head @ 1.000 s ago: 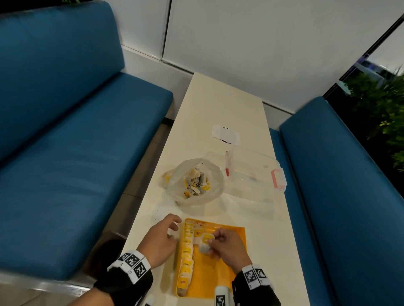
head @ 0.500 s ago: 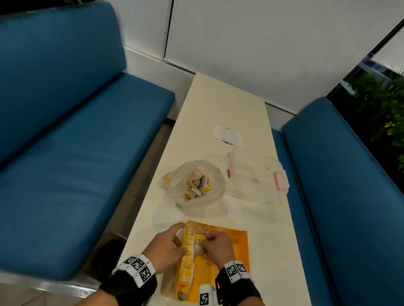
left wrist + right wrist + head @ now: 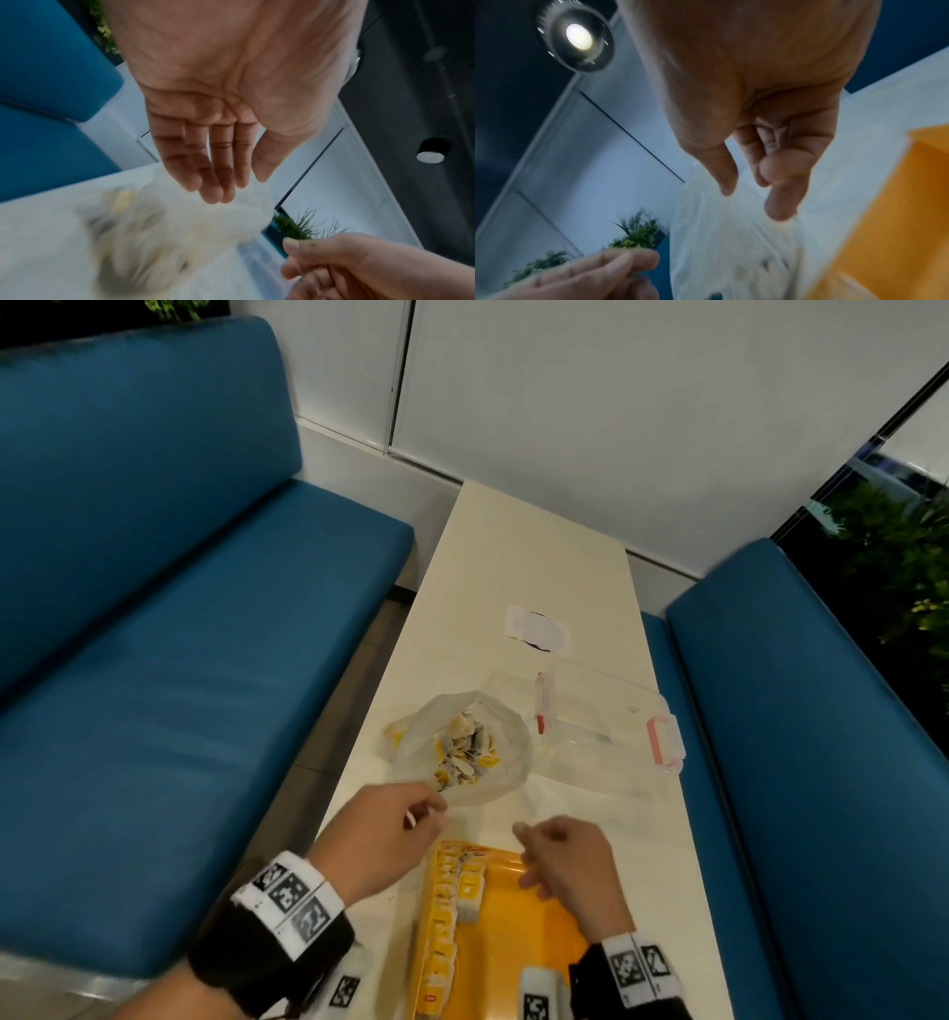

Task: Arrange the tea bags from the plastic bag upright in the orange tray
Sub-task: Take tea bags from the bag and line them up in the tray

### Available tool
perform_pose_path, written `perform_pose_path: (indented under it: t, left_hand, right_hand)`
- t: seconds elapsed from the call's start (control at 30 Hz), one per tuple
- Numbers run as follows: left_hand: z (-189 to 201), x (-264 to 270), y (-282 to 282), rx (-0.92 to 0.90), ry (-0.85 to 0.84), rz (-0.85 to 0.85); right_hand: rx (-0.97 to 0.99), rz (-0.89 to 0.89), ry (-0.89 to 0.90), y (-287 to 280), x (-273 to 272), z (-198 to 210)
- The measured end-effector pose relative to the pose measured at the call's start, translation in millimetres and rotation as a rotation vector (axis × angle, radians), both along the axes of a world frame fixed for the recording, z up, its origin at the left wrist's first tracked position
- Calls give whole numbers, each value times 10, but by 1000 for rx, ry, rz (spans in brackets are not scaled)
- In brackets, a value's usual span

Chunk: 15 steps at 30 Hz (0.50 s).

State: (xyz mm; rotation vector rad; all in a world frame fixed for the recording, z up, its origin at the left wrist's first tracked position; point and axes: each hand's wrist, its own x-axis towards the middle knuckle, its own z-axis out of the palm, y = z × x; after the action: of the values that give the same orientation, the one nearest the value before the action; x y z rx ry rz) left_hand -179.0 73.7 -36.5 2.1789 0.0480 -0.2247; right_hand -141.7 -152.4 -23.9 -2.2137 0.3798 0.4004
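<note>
Long cream table [image 3: 518, 567] running far to near between two blue benches. On it, toward the far right, a clear lidded box [image 3: 611, 726] with pink latches; left of that, the plastic bag [image 3: 462, 747], mouth open upward, loose tea bags [image 3: 464, 757] heaped inside. At the near edge, the orange tray [image 3: 518, 942], with a row of tea bags standing upright along its left wall, long axis of the row running near to far, and a couple more beside it.

Left hand [image 3: 382, 834] empty, fingers straight and held loosely together, tips at the bag's near rim, possibly touching the film; too blurred to tell. Right hand [image 3: 565, 860] empty too, fingers loosely curled, hovering over the tray's far edge.

Bag lying just beyond both hands, slightly left. Left hand nearer, so likely holding the mouth open while the right reaches in for the next tea bag.
</note>
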Motion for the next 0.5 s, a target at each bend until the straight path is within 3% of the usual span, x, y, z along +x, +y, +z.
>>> perform_pose_path:
  t: [0.13, 0.23, 0.3, 0.4, 0.5]
  left_hand:
    - [233, 506, -110, 20, -141, -50]
    - [62, 853, -190, 166, 4, -158]
    - [-22, 967, -132, 272, 57, -144]
    - [-46, 996, -17, 347, 19, -57]
    - [-42, 988, -79, 416, -7, -136]
  right_hand:
    - [-100, 52, -256, 199, 402, 264]
    - [-223, 165, -232, 400, 648, 126]
    - [-238, 179, -245, 446, 677, 94]
    - [-129, 112, -289, 397, 667, 99]
    - [-111, 170, -293, 375, 630, 90]
